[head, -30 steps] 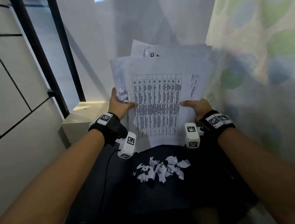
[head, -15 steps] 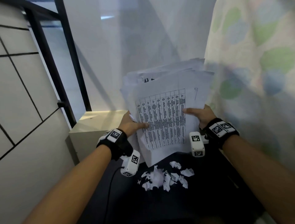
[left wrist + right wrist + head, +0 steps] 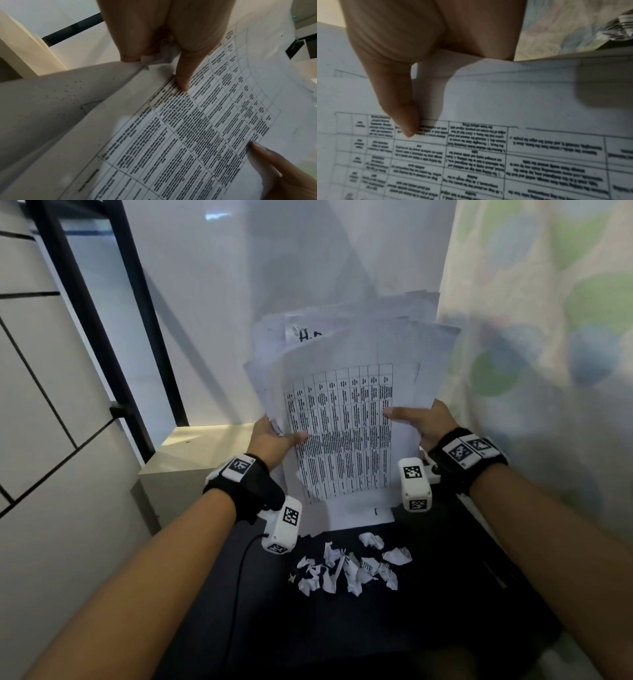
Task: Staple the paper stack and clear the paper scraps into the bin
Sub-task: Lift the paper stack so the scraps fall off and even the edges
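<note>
A stack of white printed sheets [image 3: 342,440] stands upright, its lower edge at the dark table [image 3: 445,594]; the sheets are fanned unevenly at the top. My left hand [image 3: 274,436] grips its left edge, thumb across the front table print [image 3: 188,135]. A crumpled white bit [image 3: 154,59] is tucked between that hand's fingers and the paper. My right hand [image 3: 421,421] grips the right edge, thumb [image 3: 406,121] lying on the top sheet [image 3: 505,155]. Several crumpled paper scraps [image 3: 349,570] lie on the table just in front of the stack.
A cream box-shaped container [image 3: 191,460] stands left of the table, beside the left wrist. A tiled wall and black frame [image 3: 85,313] close the left side, a patterned curtain [image 3: 548,337] the right. A thin black cable [image 3: 239,570] runs over the table.
Both hands keep their hold on the stack. The stack has tilted a little and the left thumb has slid further onto the front sheet. The scraps lie where they were.
</note>
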{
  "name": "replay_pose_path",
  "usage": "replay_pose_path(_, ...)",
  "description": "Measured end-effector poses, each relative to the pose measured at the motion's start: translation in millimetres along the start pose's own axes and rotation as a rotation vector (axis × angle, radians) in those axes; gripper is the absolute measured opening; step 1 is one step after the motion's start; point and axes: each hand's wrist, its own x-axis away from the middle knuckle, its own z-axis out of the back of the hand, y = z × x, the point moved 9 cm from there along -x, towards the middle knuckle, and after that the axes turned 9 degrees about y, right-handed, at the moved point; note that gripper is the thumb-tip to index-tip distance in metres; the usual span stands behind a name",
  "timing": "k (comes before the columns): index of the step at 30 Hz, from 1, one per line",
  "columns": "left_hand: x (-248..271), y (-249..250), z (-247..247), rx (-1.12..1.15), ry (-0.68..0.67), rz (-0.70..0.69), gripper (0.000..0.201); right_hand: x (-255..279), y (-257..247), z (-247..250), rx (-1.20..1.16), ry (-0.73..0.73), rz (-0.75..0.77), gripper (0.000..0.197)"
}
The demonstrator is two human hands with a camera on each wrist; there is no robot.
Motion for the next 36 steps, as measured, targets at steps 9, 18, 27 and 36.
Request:
replay_pose_path(9,-18,-1,-6,-0.102,-0.022,-0.094,0.053,10,-20,-1,-0.034,0.056,0.070,0.061)
replay_pose_path(18,10,22,4,-0.300,0.115,-0.419,0.020,13,-27,11,0.003,0.120,0.127,0.029)
replay_pose_path(27,48,-45,-60,-0.723,-0.456,-0.259,0.072,13,-25,8,-0.035,0.100,0.083,0.028)
replay_pose_path(36,-19,-11,3,-0.241,-0.011,-0.061,0.112,17,-32,-2,-0.107,-0.026,0.075,0.042)
